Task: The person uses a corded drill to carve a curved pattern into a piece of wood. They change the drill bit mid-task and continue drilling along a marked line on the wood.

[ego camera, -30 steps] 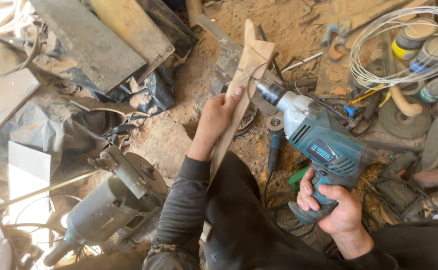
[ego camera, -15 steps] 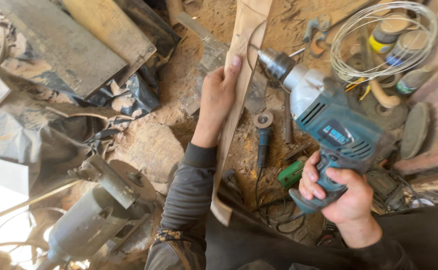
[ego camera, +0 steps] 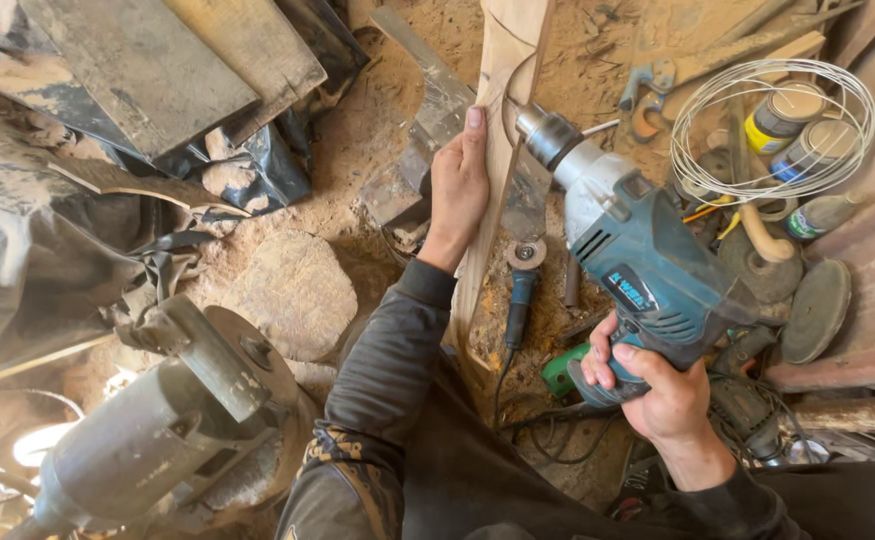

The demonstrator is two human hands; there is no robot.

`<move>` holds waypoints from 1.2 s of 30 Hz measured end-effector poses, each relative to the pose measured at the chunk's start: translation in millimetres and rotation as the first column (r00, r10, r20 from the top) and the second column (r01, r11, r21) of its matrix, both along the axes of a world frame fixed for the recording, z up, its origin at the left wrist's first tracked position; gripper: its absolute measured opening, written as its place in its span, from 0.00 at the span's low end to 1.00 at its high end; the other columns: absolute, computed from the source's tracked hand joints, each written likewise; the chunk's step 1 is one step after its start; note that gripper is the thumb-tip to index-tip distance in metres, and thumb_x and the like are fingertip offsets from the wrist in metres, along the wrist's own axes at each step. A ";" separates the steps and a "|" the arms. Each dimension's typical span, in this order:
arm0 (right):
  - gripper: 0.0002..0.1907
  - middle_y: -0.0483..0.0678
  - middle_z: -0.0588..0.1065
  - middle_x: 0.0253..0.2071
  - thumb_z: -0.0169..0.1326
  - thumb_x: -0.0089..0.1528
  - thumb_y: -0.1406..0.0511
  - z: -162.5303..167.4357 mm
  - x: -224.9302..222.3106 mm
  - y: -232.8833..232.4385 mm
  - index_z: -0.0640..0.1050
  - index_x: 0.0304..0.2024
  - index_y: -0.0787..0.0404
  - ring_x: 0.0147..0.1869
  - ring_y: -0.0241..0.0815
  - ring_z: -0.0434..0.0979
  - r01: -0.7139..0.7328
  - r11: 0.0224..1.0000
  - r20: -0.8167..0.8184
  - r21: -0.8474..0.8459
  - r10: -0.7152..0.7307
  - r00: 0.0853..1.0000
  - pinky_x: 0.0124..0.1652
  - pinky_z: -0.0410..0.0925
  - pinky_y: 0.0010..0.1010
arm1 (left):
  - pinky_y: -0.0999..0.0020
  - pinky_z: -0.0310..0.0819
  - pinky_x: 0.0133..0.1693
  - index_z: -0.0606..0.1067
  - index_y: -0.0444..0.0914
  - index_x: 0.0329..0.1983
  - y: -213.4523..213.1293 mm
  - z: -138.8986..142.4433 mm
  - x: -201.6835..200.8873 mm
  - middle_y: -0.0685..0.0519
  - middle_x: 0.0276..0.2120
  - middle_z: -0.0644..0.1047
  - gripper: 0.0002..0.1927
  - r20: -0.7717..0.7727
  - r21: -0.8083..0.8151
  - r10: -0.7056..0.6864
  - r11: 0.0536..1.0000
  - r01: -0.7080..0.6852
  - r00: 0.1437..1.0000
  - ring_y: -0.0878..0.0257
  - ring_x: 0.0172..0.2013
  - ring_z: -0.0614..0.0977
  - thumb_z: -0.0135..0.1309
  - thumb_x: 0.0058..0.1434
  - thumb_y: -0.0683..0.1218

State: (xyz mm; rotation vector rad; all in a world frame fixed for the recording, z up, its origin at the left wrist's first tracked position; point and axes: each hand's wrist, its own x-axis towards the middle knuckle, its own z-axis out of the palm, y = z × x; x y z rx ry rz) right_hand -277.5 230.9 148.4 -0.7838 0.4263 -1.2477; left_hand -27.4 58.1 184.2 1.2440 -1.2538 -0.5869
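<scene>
Two hands work: the left hand clasps a wooden strip, the right hand grips a blue drill touching it.

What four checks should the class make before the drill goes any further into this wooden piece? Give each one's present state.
1. Left hand steadies the wooden piece: ok.
2. Right hand grips the blue drill handle: ok.
3. Left-hand fingers clear of the chuck: not ok, very close.
4. Bit square to the wood: cannot tell, bit hidden.
</scene>
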 end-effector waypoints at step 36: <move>0.20 0.61 0.73 0.38 0.53 0.58 0.72 -7.1 -16.5 4.5 0.71 0.53 0.73 0.30 0.42 0.72 0.044 0.998 -0.034 -0.041 -0.045 0.998 0.34 0.68 0.39 | 0.70 0.71 0.31 0.77 0.31 0.27 8.5 -4.0 4.1 0.54 0.22 0.75 0.39 -0.124 0.122 -0.103 0.985 0.118 0.987 0.70 0.26 0.72 0.35 0.72 0.67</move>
